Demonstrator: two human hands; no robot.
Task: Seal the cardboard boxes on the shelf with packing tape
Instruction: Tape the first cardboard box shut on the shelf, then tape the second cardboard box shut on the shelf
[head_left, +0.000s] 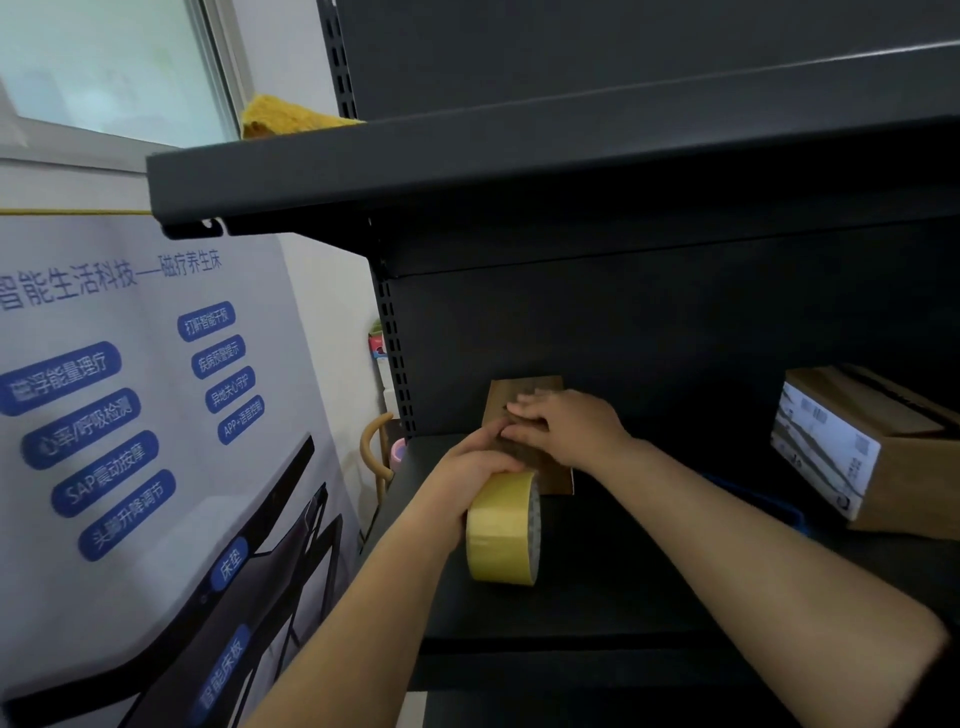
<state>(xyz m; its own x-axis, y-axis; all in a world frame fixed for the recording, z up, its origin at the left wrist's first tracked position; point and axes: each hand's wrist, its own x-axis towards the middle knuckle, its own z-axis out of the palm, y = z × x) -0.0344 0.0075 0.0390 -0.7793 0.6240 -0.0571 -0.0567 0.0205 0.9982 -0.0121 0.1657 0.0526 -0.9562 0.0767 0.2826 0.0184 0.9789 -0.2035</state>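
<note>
Dark grey metal shelf (597, 587) carried everything. Small brown cardboard box (524, 395) sat toward back left of shelf board. Bigger cardboard box (883, 457) with white printed label on its near face sat far right, well apart from the small one. Something blue (753, 499) lay on the board just beside the bigger box, too dark to identify. Upper shelf (519, 156) held a yellow cloth (291, 117) at its left end.

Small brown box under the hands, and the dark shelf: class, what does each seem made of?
Small brown box: probably cardboard, matte brown, with a thin folded edge showing. Dark grey shelf: apparently painted metal, going by the smooth dull sheen and slotted upright.
</note>
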